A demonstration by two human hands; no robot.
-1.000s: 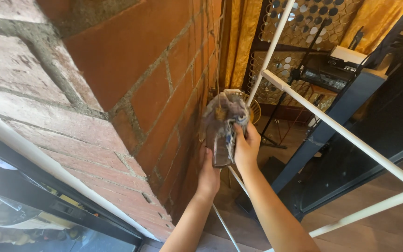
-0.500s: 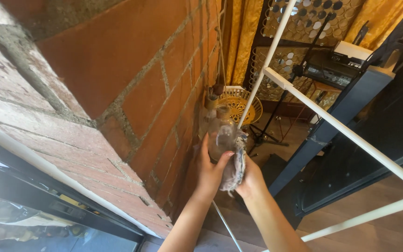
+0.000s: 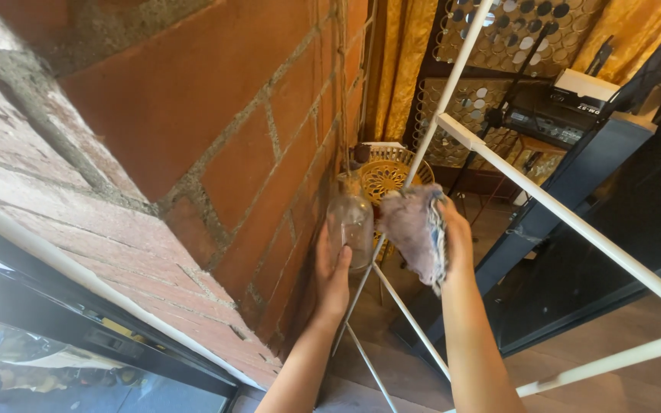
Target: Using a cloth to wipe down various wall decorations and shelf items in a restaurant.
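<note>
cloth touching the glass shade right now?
No. The cloth in the right hand is held clear of the glass shade, which the left hand cups.

Home interior, lived-in room. Bare brick wall (image 3: 216,145) left of left hand (image 3: 332,277); gold curtains (image 3: 399,69) beyond; white drying rack (image 3: 560,206) beside right hand (image 3: 453,233); wood floor (image 3: 636,336) below.

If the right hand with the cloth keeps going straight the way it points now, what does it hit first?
Probably the white frame bar: the right hand, gripping the grey cloth, points up and away, with the cloth's top right beside that bar. Depth is unclear; it may slip past toward the yellow patterned stool.
</note>
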